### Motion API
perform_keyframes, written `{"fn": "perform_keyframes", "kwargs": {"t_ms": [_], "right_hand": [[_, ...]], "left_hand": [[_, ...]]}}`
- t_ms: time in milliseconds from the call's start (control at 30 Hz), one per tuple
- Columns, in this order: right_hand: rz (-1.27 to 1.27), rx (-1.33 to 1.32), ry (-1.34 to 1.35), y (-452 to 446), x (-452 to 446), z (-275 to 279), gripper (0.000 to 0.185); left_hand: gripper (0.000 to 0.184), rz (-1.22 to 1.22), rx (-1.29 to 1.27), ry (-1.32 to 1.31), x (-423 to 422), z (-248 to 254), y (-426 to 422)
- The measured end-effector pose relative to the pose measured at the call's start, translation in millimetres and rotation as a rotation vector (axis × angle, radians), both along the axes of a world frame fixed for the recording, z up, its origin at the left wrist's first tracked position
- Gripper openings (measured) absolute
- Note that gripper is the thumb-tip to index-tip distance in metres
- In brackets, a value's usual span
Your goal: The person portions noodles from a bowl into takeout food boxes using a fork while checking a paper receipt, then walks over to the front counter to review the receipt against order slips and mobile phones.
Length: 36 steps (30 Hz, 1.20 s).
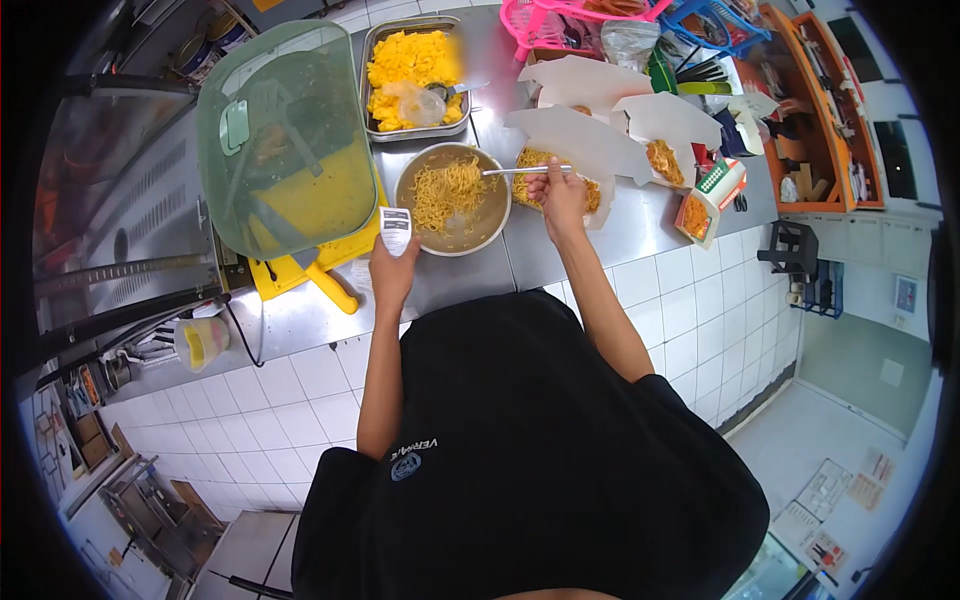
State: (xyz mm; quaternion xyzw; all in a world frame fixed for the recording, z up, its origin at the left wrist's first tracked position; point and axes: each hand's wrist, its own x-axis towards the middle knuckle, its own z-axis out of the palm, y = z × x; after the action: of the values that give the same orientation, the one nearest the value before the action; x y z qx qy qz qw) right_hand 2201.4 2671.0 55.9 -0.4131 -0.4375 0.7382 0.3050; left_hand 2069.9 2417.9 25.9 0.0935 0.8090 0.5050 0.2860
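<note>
A round metal bowl [405,185] of cooked noodles [445,205] stands on the steel counter in front of me. My left hand [395,270] is closed at the bowl's near left edge with a printed paper slip [396,232] in its fingers. Whether it also grips the rim, I cannot tell. In my right hand [560,195] is a slim metal utensil [508,171], held level over the bowl's right rim. Its tip is hidden among raised noodles. Just behind that hand lies an open white takeaway box [580,145] with noodles inside.
Behind the bowl sits a metal tray [418,134] of yellow food. A green translucent bin [285,150] and a yellow-handled tool [333,290] are at left. More food boxes [668,125] stand at right, below pink [560,25] and blue baskets [705,28].
</note>
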Motion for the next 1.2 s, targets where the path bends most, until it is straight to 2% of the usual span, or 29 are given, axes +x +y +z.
{"fn": "perform_keyframes", "kwargs": {"t_ms": [33,100,133,167,233,267,300,367,500,567,633,800,967,1100,1200], "right_hand": [[-0.009,0.003,0.005,-1,-3,-1,0.030],[0.009,0.177,-0.115,-5,-10,-5,0.026],[-0.005,0.179,-0.115,-9,-14,-6,0.026],[0.047,0.235,-0.104,-14,-18,-7,0.025],[0.144,0.316,-0.115,-22,-22,-13,0.022],[0.196,0.343,-0.134,-25,-24,-16,0.021],[0.182,0.346,-0.137,-27,-24,-15,0.021],[0.286,0.315,-0.132,-30,-20,-9,0.021],[0.312,0.186,-0.115,-23,-5,28,0.023],[0.297,-0.004,-0.042,-12,7,40,0.026],[0.265,-0.029,-0.041,2,23,53,0.027],[0.174,-0.095,0.043,64,85,89,0.027],[0.109,-0.051,0.176,154,153,123,0.027],[0.132,0.008,0.120,218,199,155,0.027],[0.147,0.054,0.104,261,230,165,0.026]], "left_hand": [[0.036,-0.009,0.003,0.005,-1,-9,4],[0.037,0.039,0.134,-0.028,0,-28,11],[0.042,0.051,0.184,0.089,-1,-33,14],[0.042,0.034,0.190,0.090,-2,-38,15],[0.050,0.119,0.251,-0.164,-2,-36,15],[0.043,0.092,0.268,-0.029,-3,-61,13],[0.043,0.079,0.272,-0.032,4,-49,15],[0.043,0.168,0.280,-0.202,20,-3,19],[0.048,0.178,0.242,-0.168,35,44,16],[0.045,0.177,0.203,-0.138,45,78,26],[0.042,0.071,0.206,0.010,56,104,39],[0.033,0.029,0.168,0.086,98,159,95],[0.033,0.092,0.238,-0.072,157,173,160],[0.035,0.143,0.220,-0.134,215,178,204],[0.034,0.206,0.184,-0.293,254,175,229]]}}
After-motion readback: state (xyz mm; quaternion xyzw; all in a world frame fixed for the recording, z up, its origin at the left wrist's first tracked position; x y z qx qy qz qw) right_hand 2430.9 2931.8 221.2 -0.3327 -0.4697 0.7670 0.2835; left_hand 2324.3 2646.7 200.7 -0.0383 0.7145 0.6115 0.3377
